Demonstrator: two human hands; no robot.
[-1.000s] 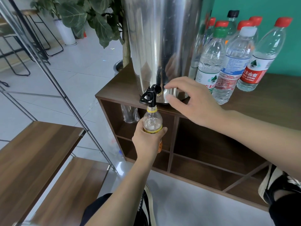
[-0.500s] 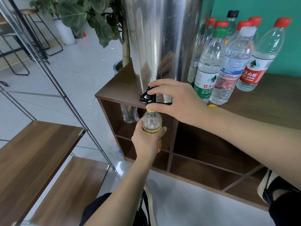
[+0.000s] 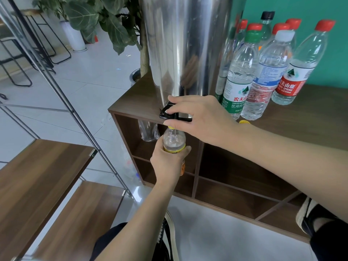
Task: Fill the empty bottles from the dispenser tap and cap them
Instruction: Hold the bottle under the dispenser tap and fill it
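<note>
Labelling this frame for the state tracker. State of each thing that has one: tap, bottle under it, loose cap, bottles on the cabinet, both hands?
tap lever: pushed down under the right hand's fingers
small bottle: uncapped, upright, mouth under the tap, water inside
yellow cap: off, lying on the cabinet top
standing bottles: capped, upright
left hand: grips the small bottle
right hand: holds the tap lever

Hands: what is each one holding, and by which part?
Left hand grips the small bottle around its labelled body. Right hand holds the black tap lever, fingers on top.
</note>
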